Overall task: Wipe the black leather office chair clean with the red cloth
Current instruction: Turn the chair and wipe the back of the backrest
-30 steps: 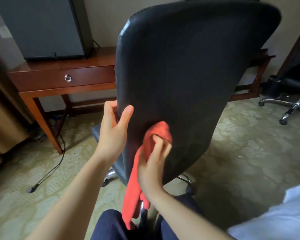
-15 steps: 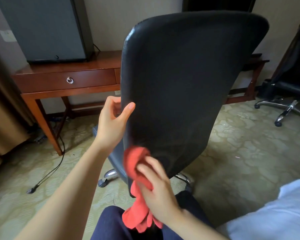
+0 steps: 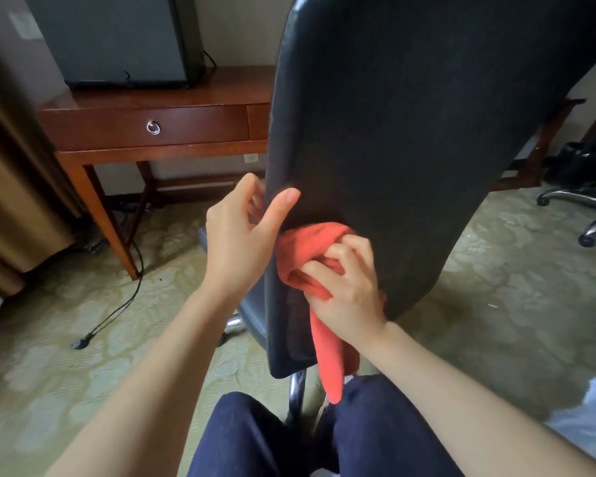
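Both hands busy: one wiped, one braced.
My right hand (image 3: 344,290) bunched the soft red cloth (image 3: 307,249) against the lower backrest of the black leather office chair (image 3: 410,132); my left hand (image 3: 241,235) pinched its stiff, probably slick edge against swivelling.

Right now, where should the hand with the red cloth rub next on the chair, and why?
Probably sweep the red cloth up and rightward across the chair back. The right hand grips it bunched low near the left edge, beside the left hand holding that edge, and most of the black leather lies above.
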Tool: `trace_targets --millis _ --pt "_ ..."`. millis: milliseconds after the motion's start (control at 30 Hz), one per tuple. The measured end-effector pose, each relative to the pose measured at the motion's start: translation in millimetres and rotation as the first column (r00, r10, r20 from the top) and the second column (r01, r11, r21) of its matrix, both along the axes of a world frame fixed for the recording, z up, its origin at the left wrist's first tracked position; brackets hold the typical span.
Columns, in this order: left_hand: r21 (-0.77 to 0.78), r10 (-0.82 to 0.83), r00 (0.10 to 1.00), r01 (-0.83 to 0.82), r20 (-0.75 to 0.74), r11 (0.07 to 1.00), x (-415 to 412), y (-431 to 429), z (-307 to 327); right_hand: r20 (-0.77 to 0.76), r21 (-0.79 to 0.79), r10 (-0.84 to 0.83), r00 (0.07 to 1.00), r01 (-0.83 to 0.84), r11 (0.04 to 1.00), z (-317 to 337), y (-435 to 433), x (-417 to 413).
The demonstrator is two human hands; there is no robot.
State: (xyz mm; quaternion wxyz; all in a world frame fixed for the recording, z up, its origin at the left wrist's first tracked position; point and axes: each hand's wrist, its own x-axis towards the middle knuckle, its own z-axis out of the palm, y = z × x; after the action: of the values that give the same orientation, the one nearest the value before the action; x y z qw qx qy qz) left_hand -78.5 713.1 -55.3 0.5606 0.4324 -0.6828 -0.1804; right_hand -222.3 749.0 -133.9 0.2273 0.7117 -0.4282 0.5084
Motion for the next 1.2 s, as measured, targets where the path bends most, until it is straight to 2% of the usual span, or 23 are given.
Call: trace_targets --millis 167,267,367,533,600,633,767,900,967,1033,1133,1200 --pt "0.043 0.008 1.000 -0.007 -0.029 0.999 4 -2 -2 -0.062 0.054 0.059 0.996 -0.055 0.997 -16 -2 6" --pt "0.073 0.010 0.999 -0.007 -0.044 0.997 8 -2 -2 -0.132 0.156 0.092 0.987 -0.071 0.985 -25 0 9" --pt "0.100 0.021 0.999 -0.017 -0.046 0.995 15 -4 -2 -0.274 0.296 0.111 0.955 -0.026 0.955 -39 3 11" --pt "0.122 0.029 0.998 -0.021 -0.062 0.992 22 -8 0 -0.468 0.584 0.205 0.860 0.127 0.802 -43 8 14" --pt "0.116 0.039 0.998 -0.033 -0.045 0.993 25 -11 1 -0.460 0.696 0.253 0.851 0.168 0.699 -47 12 7" --pt "0.119 0.039 0.998 -0.034 -0.039 0.992 26 -11 1 -0.435 0.696 0.232 0.870 0.161 0.700 -47 15 4" --pt "0.167 0.022 0.997 -0.010 -0.069 0.986 35 -13 5 -0.274 0.566 0.078 0.959 0.095 0.819 -47 29 -26" --pt "0.246 0.045 0.978 0.007 -0.203 0.969 43 -14 2 -0.183 0.212 -0.054 0.982 0.093 0.973 11 43 -47" --pt "0.280 0.092 0.953 -0.009 -0.288 0.960 40 -9 0 -0.145 -0.003 -0.141 0.979 0.142 0.990 46 42 -50" --pt "0.307 0.140 0.935 -0.035 -0.327 0.951 33 -3 -8 -0.110 -0.155 -0.183 0.977 0.165 0.974 76 36 -44" --pt "0.343 0.103 0.897 0.056 -0.429 0.938 26 6 -32 -0.161 -0.217 -0.192 0.968 0.155 0.964 106 16 -20" --pt "0.361 0.071 0.902 0.097 -0.425 0.928 26 12 -50 -0.287 -0.156 -0.187 0.939 0.147 0.977 110 -2 0"
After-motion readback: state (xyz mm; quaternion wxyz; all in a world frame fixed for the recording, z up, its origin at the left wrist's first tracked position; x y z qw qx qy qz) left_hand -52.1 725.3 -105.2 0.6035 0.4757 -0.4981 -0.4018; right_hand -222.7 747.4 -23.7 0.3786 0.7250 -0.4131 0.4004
